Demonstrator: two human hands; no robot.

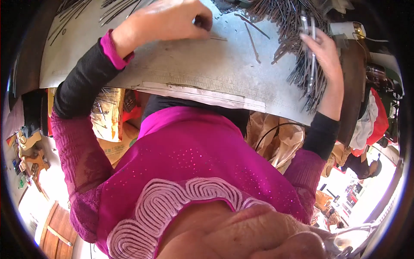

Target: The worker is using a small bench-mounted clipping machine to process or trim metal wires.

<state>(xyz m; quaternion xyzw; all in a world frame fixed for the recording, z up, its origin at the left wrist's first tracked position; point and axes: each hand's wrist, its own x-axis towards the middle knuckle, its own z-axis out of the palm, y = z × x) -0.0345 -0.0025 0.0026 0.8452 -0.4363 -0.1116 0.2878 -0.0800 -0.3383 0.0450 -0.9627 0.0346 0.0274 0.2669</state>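
Observation:
My left hand is over the far left of the grey table, its thumb and fingers closed in a pinch. From the fingertips a thin brown strip sticks out to the right. My right hand, slightly blurred, grips a long silver two-armed tool that looks like tweezers. This tool lies against a thick pile of thin dark strips on the right of the table. A few loose strips are scattered between the two hands.
More dark strips lie at the far left of the table. Ruler-like markings run along its near edge. A white object with a yellow part stands at the right edge. Brown paper bags are below the table.

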